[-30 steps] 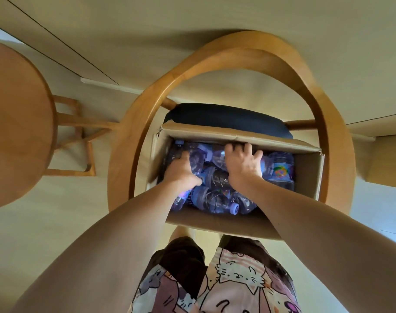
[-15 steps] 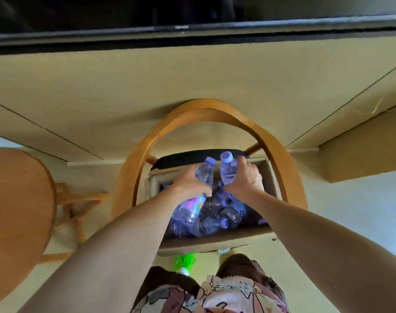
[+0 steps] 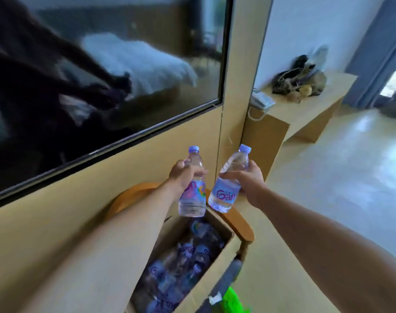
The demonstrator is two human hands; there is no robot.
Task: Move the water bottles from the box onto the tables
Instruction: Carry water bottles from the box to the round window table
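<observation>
My left hand (image 3: 183, 177) grips a clear water bottle (image 3: 192, 199) with a purple cap and colourful label, held upright above the box. My right hand (image 3: 249, 179) grips a second water bottle (image 3: 226, 193), tilted with its cap leaning right. Both bottles hang side by side, close together, over the far end of the open cardboard box (image 3: 217, 256). Several more bottles (image 3: 181, 263) lie piled inside the box. The box rests on a round-backed wooden chair (image 3: 127, 197). A long wooden table (image 3: 305, 111) stands further off at the right.
A wall-mounted dark screen (image 3: 102, 75) fills the upper left above a wood-panelled wall. A telephone (image 3: 261, 99) and a heap of dark bags (image 3: 298, 82) sit on the table. A green object (image 3: 233, 299) lies by the box. Pale floor spreads to the right.
Both hands have lifted their bottles out of the box and raised them. My view has swung up from the box toward the wall and the table on the right.
</observation>
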